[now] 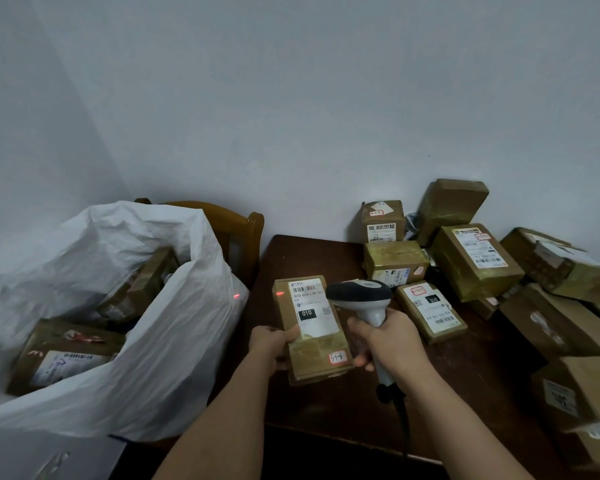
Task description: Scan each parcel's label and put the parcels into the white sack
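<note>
Head view: white sack (174, 341) holds parcels (66, 355); hands grip parcel (312, 327), scanner (364, 299)

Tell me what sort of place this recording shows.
Probably a small parcel-sorting corner in a plain room: labelled cardboard parcels piled on a dark wooden table, a handheld barcode scanner, and a white sack holding parcels.

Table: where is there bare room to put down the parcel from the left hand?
The table is bare at its left and near side, from the left edge to the flat labelled parcel and back to the box stack. The held parcel and scanner hover over it. The right side is crowded with boxes.
</note>
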